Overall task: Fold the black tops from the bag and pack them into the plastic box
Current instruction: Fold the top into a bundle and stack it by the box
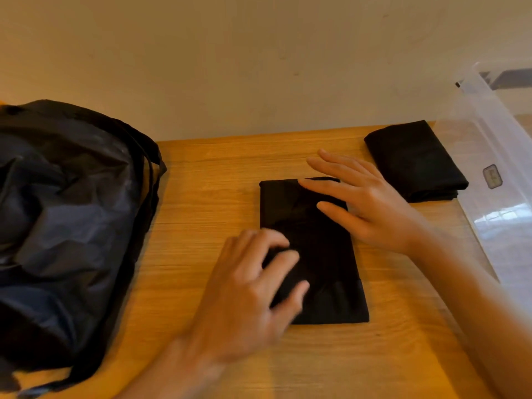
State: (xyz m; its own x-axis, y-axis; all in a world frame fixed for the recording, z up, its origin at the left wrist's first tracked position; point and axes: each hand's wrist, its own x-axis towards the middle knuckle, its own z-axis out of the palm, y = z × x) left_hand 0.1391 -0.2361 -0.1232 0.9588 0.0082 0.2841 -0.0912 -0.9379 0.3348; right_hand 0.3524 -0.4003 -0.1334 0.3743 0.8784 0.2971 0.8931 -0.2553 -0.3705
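Note:
A black top [322, 254], folded into a long narrow rectangle, lies in the middle of the wooden table [201, 197]. My left hand [247, 292] is on its left edge with curled fingers gripping a fold of the cloth; the hand is blurred. My right hand [365, 203] lies flat with straight fingers on the top's far right part. A second black top [414, 162], folded small, sits at the back right beside the clear plastic box [495, 156]. The black bag [66, 220] slumps at the left.
A pale wall runs right behind the table's far edge. The plastic box stands along the right side, its near wall bearing a small label [492, 176]. The bag's straps [149, 180] hang over the table's left part.

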